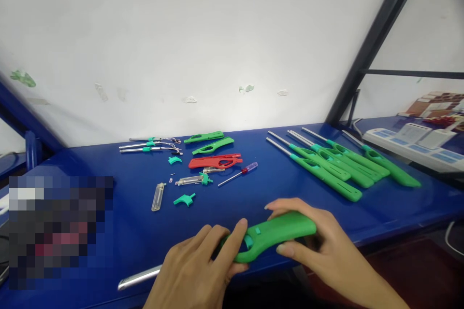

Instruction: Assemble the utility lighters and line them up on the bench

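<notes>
A green lighter (281, 234) with a silver tube is held above the table's front edge, its tube pointing left. My left hand (203, 263) wraps round its trigger end, the tube coming out beyond the knuckles. The fingers and thumb of my right hand (319, 241) close round the handle's right end. Behind them lie teal triggers (185, 199), clear fuel tanks (158, 196), a screwdriver (249, 168), red shell parts (213, 161) and green shell halves (213, 145). Silver tubes with wires (136, 149) are at the back left.
Several whole green lighters (326, 178) lie on the blue table (126, 231) at the right. White power strips (413, 145) stand beyond a dark metal frame (366, 53). A pixelated area covers the left side. A white wall rises behind.
</notes>
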Demonstrator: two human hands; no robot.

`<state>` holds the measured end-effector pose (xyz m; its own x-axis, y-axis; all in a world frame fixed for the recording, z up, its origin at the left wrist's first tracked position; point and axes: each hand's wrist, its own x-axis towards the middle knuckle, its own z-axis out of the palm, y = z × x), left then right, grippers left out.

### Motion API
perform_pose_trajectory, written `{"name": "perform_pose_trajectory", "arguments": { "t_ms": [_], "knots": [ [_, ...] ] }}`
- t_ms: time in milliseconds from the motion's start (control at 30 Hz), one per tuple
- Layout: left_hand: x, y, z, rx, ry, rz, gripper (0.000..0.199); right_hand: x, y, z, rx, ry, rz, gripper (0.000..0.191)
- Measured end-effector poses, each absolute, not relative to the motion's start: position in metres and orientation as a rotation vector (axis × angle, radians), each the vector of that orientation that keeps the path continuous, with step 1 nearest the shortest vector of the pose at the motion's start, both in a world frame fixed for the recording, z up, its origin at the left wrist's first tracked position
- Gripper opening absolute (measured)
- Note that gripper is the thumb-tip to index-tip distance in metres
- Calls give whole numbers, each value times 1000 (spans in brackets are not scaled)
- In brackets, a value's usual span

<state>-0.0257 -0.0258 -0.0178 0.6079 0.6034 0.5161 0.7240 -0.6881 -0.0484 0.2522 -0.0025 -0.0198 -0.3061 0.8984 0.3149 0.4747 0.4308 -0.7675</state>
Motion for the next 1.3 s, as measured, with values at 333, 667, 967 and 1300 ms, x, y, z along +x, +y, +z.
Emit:
{"name": "perform_pose_trajectory", "arguments": {
  "t_ms": [333, 667, 967, 1300],
  "knots": [
    [-32, -25, -29, -2593, -1079, -793, 41, 252, -2, -22, -967, -2017, 772, 26],
    [-32, -22, -28, -2557, -1143, -750, 44, 247, 2, -21, -1051, -2055, 685, 27],
    [-41, -14, -26, -2602, -1282, -892, 38, 247, 2, -22, -1246, -2096, 690, 33],
    [-45, -19, -29, -2675, -1443, -870, 46, 251, 9, -25, -1218, -1911, 780, 31]
  ]
}}
